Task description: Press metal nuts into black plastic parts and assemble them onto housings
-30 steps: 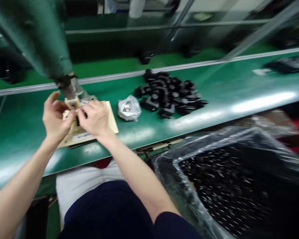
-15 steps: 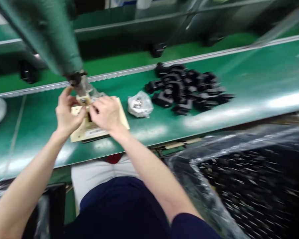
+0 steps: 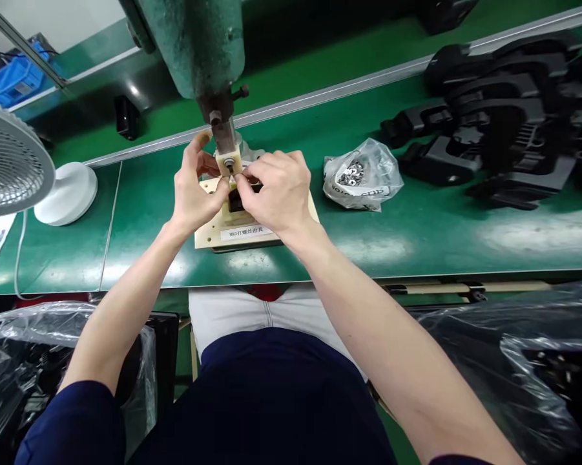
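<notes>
A cream fixture plate [image 3: 213, 226] with a printed label lies on the green bench, under the head of a green press [image 3: 201, 48]. My left hand [image 3: 194, 187] is at the left side of the cream block [image 3: 228, 161] below the press tip, thumb near its base and fingers curled behind. From the right, my right hand [image 3: 278, 187] reaches in with thumb and index finger pinched at the front of the block. Whatever lies between the fingertips is too small to make out. A dark part [image 3: 235, 200] sits in the fixture just below the fingertips.
Right of the fixture lies a clear bag of small metal screws [image 3: 353, 174], then a pile of black plastic parts [image 3: 504, 123]. A white fan [image 3: 10, 158] stands at the left. Plastic-lined bins [image 3: 29, 374] flank my lap. A rail [image 3: 320, 97] runs behind the fixture.
The view has swung left and sharpened, bringing in the fan and left bin. Both hands remain at the fixture, under the press tip.
</notes>
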Demonstrator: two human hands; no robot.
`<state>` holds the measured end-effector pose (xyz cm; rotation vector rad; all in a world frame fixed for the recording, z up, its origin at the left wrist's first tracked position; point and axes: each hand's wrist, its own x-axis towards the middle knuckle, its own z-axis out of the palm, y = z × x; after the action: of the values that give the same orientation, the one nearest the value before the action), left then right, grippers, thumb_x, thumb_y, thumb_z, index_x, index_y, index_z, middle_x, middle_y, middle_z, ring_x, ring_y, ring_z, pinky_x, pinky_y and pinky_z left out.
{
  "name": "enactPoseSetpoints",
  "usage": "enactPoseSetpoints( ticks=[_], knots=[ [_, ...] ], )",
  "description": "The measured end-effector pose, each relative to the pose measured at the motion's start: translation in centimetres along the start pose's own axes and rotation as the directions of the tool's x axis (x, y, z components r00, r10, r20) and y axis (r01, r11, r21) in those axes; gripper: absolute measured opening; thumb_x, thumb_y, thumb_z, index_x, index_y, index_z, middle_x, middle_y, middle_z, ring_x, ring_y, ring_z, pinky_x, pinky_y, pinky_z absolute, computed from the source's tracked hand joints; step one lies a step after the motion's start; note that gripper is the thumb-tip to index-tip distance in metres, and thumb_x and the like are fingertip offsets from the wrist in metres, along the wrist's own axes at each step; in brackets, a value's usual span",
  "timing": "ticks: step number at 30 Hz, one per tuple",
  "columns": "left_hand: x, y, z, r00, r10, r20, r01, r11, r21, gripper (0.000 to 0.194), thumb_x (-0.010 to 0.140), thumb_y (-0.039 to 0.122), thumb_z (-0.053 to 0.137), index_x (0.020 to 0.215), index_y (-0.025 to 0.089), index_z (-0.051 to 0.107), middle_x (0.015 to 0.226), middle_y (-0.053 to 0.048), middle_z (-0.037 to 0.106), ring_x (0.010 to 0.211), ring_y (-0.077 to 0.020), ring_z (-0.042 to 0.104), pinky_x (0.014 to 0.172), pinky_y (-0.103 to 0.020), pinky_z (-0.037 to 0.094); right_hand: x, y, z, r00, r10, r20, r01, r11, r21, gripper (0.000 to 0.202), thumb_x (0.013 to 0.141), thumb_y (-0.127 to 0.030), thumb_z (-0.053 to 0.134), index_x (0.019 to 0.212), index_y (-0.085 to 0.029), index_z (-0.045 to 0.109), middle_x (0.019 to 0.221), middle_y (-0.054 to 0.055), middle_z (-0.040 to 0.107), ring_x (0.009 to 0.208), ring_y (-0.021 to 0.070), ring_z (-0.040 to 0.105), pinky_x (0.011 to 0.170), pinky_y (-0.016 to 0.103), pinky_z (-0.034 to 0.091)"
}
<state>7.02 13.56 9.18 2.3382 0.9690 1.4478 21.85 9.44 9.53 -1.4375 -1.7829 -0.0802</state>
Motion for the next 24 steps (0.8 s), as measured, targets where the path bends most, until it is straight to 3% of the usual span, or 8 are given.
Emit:
enactPoseSetpoints(
  ticks=[11, 15, 17, 20, 24],
  knots=[
    [0.2, -0.7, -0.1, 0.999, -0.034, 0.035, 0.036, 0.999, -0.029, 0.068, 0.079, 0.05, 0.066, 0.133, 0.027, 0.031, 0.096, -0.005, 0.057, 0.089, -0.0224, 0.063, 0.077, -0.038, 0.054, -0.6, 0.2, -0.3, 0.998, -0.005, 0.069, 0.004, 1.0, 0.012, 0.026, 0.092, -0.031, 0.048, 0.073, -0.02, 0.062, 0.078, 0.007, 0.065, 0.089, 0.0268, 0.059, 0.084, 0.046, 0.041],
    [0.1, -1.0, 0.2, 0.998, -0.049, 0.046, 0.051, 0.998, -0.041, 0.067, 0.079, 0.045, 0.066, 0.133, 0.026, 0.031, 0.091, -0.003, 0.057, 0.086, -0.0215, 0.062, 0.076, -0.037, 0.053, -0.5, 0.9, -1.6, 0.996, 0.041, 0.08, -0.045, 0.998, 0.051, 0.029, 0.092, -0.037, 0.051, 0.071, -0.02, 0.063, 0.077, 0.007, 0.065, 0.086, 0.0261, 0.06, 0.084, 0.046, 0.042],
    [0.1, -0.8, 0.4, 0.999, -0.046, 0.01, 0.046, 0.998, -0.053, 0.065, 0.078, 0.039, 0.067, 0.132, 0.024, 0.034, 0.087, -0.002, 0.057, 0.08, -0.019, 0.061, 0.073, -0.034, 0.052, 0.6, 1.5, -3.3, 0.996, 0.087, 0.026, -0.09, 0.991, 0.097, 0.029, 0.09, -0.039, 0.055, 0.069, -0.021, 0.062, 0.074, 0.006, 0.065, 0.079, 0.0229, 0.061, 0.078, 0.042, 0.045],
    [0.0, 0.4, 0.3, 0.996, -0.058, -0.061, 0.053, 0.996, -0.07, 0.058, 0.076, 0.028, 0.063, 0.128, 0.021, 0.038, 0.078, 0.001, 0.055, 0.068, -0.0148, 0.057, 0.067, -0.029, 0.05, 4.0, 2.2, -7.4, 0.977, 0.138, -0.164, -0.105, 0.975, 0.195, 0.026, 0.086, -0.037, 0.062, 0.066, -0.021, 0.063, 0.067, 0.004, 0.064, 0.066, 0.0173, 0.06, 0.065, 0.035, 0.047],
    [-0.3, 2.1, 0.6, 0.982, -0.177, -0.064, 0.173, 0.982, -0.072, 0.056, 0.073, 0.018, 0.056, 0.127, 0.019, 0.041, 0.072, 0.002, 0.055, 0.066, -0.0147, 0.057, 0.067, -0.029, 0.05, 13.4, 1.3, -14.3, 0.897, 0.174, -0.406, -0.014, 0.929, 0.369, 0.021, 0.082, -0.024, 0.066, 0.062, -0.018, 0.062, 0.059, 0.001, 0.061, 0.055, 0.0114, 0.055, 0.055, 0.029, 0.045]
  ],
)
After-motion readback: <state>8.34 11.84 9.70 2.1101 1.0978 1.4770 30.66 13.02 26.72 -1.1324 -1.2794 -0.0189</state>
